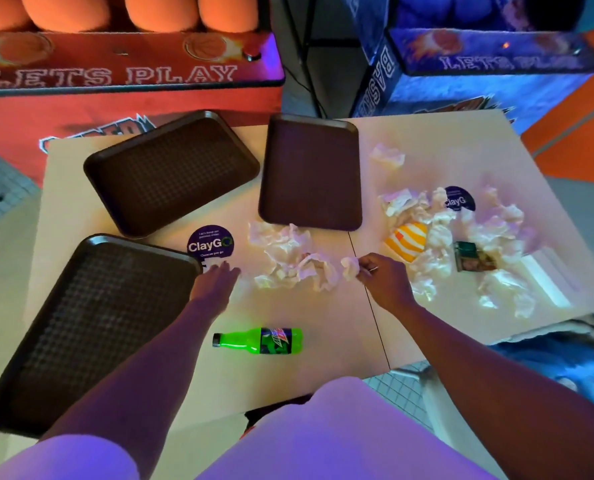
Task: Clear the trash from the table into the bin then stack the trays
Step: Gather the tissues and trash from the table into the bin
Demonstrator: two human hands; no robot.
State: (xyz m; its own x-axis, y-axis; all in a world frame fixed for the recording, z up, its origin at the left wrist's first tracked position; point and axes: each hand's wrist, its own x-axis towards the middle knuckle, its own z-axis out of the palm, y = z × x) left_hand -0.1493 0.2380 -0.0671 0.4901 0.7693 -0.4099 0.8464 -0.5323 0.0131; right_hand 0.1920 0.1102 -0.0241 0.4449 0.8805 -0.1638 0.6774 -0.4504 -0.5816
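One crumpled napkin [349,270] sits pinched in my right hand [382,278], one o'clock of the bottle [259,341]; my left hand [215,282] is spread flat.

- Shirt [323,441]: plain light fabric that looks lavender to purple, directly below the green bottle [259,340].
- Left sleeve [66,459]: short, same fabric, rounded hem, below-left of the bottle.
- Left forearm [143,368] and right forearm [479,358]: bare, either side of the bottle.

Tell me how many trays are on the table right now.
3. The near left tray reaches the front edge, the far left tray sits angled, and the far centre tray lies just beyond the crumpled napkins. None are stacked; none looks hidden.
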